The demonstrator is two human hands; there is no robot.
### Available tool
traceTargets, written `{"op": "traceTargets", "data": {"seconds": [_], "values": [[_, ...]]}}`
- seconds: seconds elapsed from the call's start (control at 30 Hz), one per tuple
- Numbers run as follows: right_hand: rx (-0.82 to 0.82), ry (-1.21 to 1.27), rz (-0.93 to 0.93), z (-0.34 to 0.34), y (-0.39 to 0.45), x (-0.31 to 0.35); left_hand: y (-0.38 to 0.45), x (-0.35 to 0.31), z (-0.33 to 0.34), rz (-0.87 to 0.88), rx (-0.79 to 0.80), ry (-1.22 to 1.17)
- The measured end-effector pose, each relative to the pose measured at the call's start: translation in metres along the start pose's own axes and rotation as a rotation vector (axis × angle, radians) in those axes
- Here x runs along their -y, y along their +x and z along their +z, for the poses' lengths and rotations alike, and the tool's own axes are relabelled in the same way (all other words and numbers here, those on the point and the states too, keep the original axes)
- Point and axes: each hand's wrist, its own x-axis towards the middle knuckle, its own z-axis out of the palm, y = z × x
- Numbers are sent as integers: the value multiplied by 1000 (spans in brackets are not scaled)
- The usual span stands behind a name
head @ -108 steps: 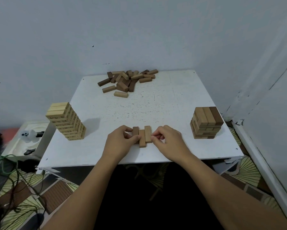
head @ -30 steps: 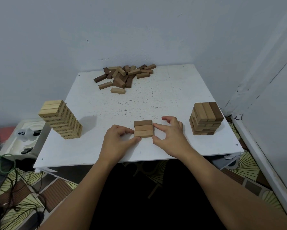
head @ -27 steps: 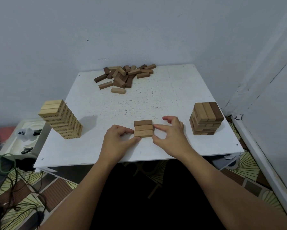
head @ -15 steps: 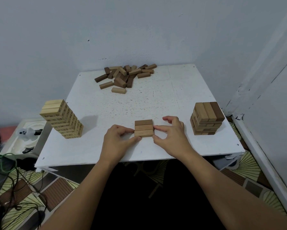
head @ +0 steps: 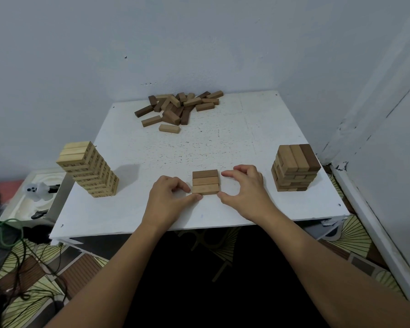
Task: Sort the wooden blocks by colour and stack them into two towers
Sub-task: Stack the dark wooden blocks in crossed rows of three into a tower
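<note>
Room: grey-white walls are meeting in a corner behind a white square surface (head: 223, 143), with patterned flooring showing below its near edge.
Three-block row: three brown blocks (head: 205, 182) are lying flat on the surface, side by side and touching, each long axis running left to right, short ends facing the two hands; the far block is looking darker than the two nearer ones.
Left hand: the left hand (head: 168, 200) is resting on the surface at the row's left end, fingers curling loosely; the thumb tip is reaching under the near left corner, and whether it is actually touching the wood I cannot tell.
Right hand: the right hand (head: 245, 188) is arching at the row's right end, fingers curved and spread narrowly, tips just beside the block ends, gripping nothing.
Light tower: a tall pale tower (head: 88, 169) is standing well left of the left fingers, close to the surface's left edge, leaning slightly.
Brown tower: a shorter brown tower (head: 294, 166) is standing right of the right fingers, near the right edge; its top layer's blocks are pointing away from the person.
Loose pile: unsorted brown blocks (head: 178, 107) are lying jumbled far beyond the fingers, against the back edge.
Open room: bare surface is stretching between the row and the pile, and between each hand and its nearer tower; a narrow strip is lying between the hands and the near edge.
</note>
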Motion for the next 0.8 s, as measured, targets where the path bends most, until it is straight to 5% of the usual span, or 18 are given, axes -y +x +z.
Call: {"op": "traceTargets", "data": {"seconds": [0.8], "values": [[-3,-14,-12,2,0,-1,-3,-2,-1,-9,11,-16]]}}
